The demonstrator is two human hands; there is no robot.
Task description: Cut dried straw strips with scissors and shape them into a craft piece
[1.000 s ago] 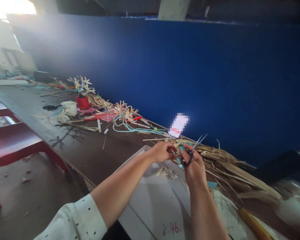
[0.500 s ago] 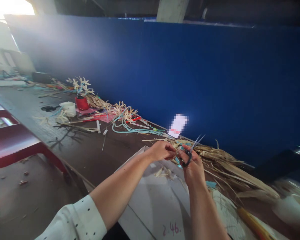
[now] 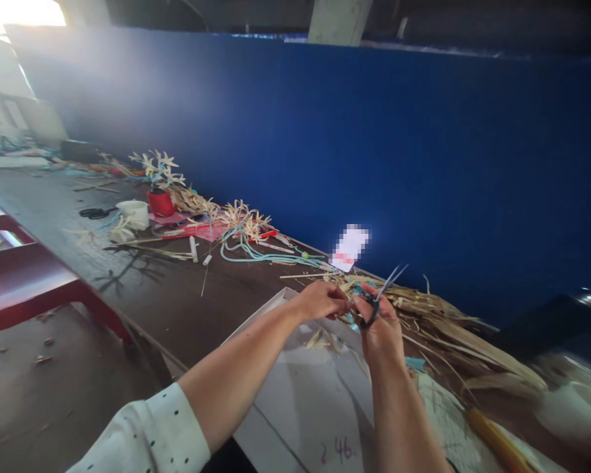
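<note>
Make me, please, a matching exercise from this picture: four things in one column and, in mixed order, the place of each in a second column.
Things:
1. scissors
2. red pot
3. white box
4. dry leaf heap

Places:
a. along the blue wall
b. in the right hand
c. far down the table, beside a white cup
d. under the left hand

Pairs: 1-b, 2-c, 3-d, 4-a

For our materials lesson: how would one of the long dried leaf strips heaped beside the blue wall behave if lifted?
The dried leaf strips look thin and flat, so probably very light. They bow and curl in the heap, so one would likely droop rather than stay straight. Small scraps nearby hint they snap easily.
</note>
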